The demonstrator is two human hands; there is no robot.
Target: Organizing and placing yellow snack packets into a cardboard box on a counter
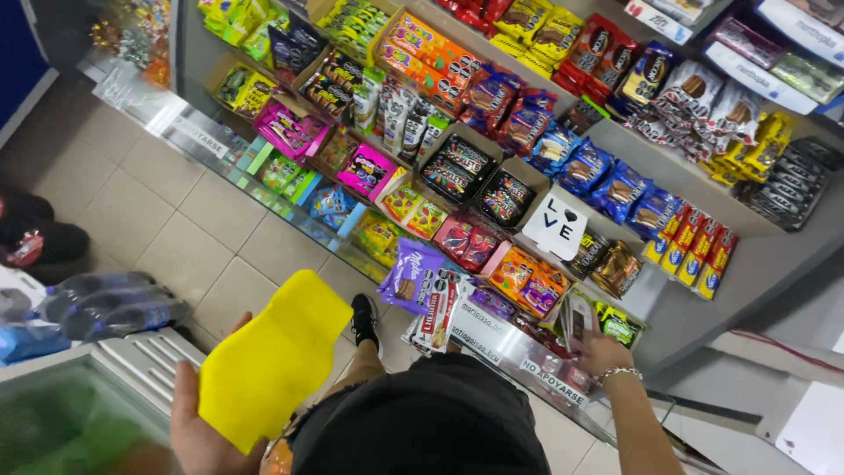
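1. Your left hand (198,422) is low at the near left, palm up, fingers wrapped under a flat yellow cloth (268,361). The cloth lies across the palm and fans out up and to the right, over the tiled floor (176,229).
2. Your right hand (600,352) is at the near right, reaching into the bottom row of the snack shelf (756,255). A bracelet (618,373) sits on that wrist.
3. Right-hand fingers are down among the small packets (573,321) in the lowest tray. Cannot tell whether they are closed on one or just touching.
4. Just left of that hand: purple chocolate bars (411,274) and red-and-white bars (437,310) overhang the shelf edge.
5. Just above the hand: orange packs (527,280), brown-gold packs (614,268), and a white card with a heart (556,227).
6. A green pack (618,324) lies just right of your fingers.
7. Your black shoe (365,318) is on the floor between the cloth and the shelf base.
8. Far left: a chest freezer lid (79,413) sits near your left hand, with wrapped water bottles (110,303) beyond it.
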